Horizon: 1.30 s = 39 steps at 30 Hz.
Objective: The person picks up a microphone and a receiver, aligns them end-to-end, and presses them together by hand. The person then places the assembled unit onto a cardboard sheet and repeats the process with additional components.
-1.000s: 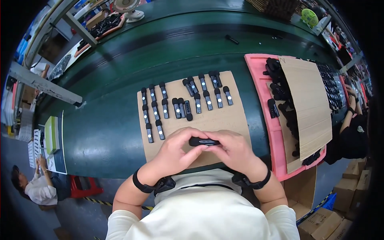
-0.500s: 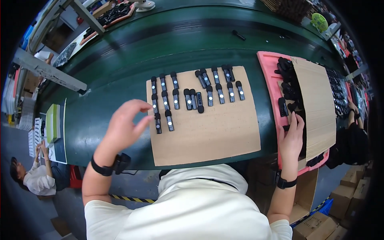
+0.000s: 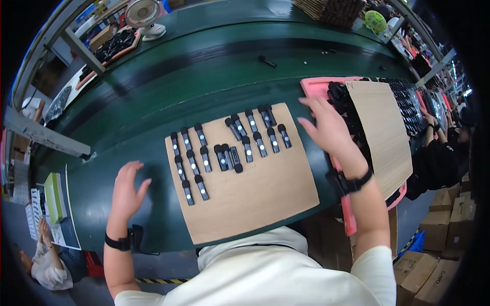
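Note:
Several small black microphones (image 3: 192,162) with foam tips and pale round dots lie in rough rows on a flat cardboard sheet (image 3: 255,204). One of them (image 3: 236,159) is turned round, its foam tip pointing toward me. My left hand (image 3: 127,193) hovers over the green surface just left of the sheet, fingers apart, holding nothing. Between the sheet's far right corner and a pink foam tray (image 3: 311,85), my right hand (image 3: 329,127) is raised with its fingers stretched out and nothing visible in it. It hides part of the tray's near side.
Black pieces (image 3: 338,93) fill the pink tray, partly under a second cardboard sheet (image 3: 380,132). A lone black microphone (image 3: 267,61) lies farther back on the green bench (image 3: 204,76). A fan (image 3: 144,18) stands at the far left. Other people sit at both sides.
My right hand has left the black pieces in the pink tray and moved away from me, toward the sheet's far corner. My left hand has drawn back leftward from the microphones. The view has shifted.

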### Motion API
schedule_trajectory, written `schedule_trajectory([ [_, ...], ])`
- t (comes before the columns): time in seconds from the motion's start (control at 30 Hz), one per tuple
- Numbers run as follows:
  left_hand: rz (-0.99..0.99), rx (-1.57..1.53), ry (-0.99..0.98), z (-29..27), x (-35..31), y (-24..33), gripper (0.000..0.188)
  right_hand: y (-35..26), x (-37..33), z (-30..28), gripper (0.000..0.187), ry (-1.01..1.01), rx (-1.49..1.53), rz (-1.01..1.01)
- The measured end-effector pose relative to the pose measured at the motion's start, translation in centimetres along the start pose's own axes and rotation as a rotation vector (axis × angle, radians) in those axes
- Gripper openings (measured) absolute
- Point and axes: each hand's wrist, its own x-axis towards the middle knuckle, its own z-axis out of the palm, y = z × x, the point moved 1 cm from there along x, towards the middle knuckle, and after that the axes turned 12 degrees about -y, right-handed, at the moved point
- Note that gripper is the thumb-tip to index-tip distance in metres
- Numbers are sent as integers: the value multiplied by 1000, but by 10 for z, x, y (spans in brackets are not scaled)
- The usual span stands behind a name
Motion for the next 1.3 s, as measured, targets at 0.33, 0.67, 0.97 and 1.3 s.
schedule_trajectory([
  [0.33, -300, 89, -214, 29, -62, -59, 87, 82, 221, 81, 36, -5, -89, -40],
  [0.67, -461, 85, -381, 18, -51, -52, 93, 52, 140, 7, 27, 26, -182, 71],
  [0.97, -480, 107, -408, 19, -52, -53, 93, 57, 45, -18, 31, -59, -394, 202],
  [1.3, -403, 124, -266, 14, -52, -32, 76, -67, 10, 31, 33, -89, 189, -250],
])
